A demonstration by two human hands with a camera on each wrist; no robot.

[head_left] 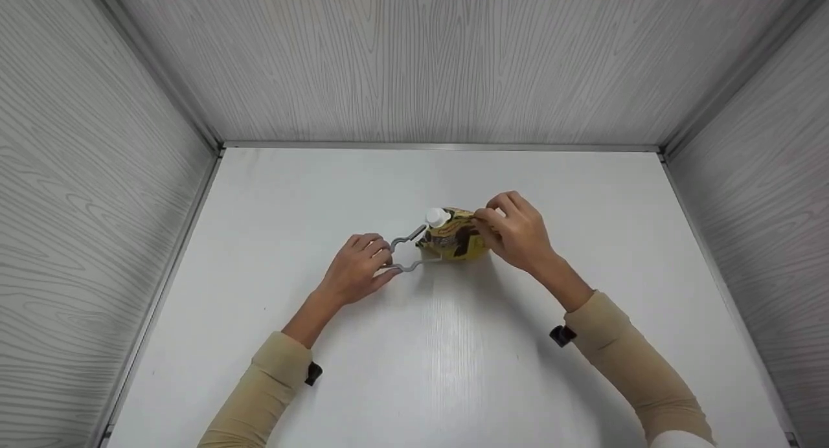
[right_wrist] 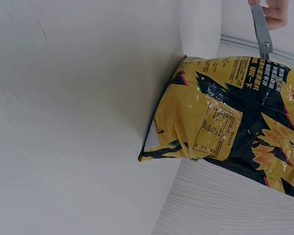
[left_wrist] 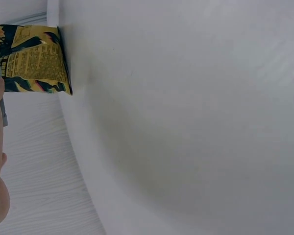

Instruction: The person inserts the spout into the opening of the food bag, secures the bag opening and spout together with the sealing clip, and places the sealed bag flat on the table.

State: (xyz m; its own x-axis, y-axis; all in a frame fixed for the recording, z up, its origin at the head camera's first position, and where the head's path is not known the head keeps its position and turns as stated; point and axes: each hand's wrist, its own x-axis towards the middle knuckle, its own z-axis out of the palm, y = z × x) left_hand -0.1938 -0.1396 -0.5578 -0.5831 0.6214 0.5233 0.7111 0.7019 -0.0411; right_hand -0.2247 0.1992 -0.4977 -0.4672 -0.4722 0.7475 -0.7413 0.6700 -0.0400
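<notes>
A yellow and black snack bag (head_left: 451, 242) stands on the white table, its printed side facing the right wrist camera (right_wrist: 225, 122). My right hand (head_left: 520, 235) pinches the right end of its top edge. At the bag's left side, my left hand (head_left: 355, 267) holds a grey wavy two-armed clip (head_left: 409, 267) between fingers and thumb. The clip's arms are spread apart, their far ends right at the bag. A white round cap (head_left: 436, 217) sits at the upper left of the bag. In the left wrist view, the left thumb lies along the grey clip beside the bag (left_wrist: 36, 61).
The white tabletop (head_left: 440, 364) is enclosed by wood-grain panels at the left, back (head_left: 414, 66) and right, with grey metal strips along the edges. Small black devices sit at both sleeve cuffs. Shadows of the arms fall on the table.
</notes>
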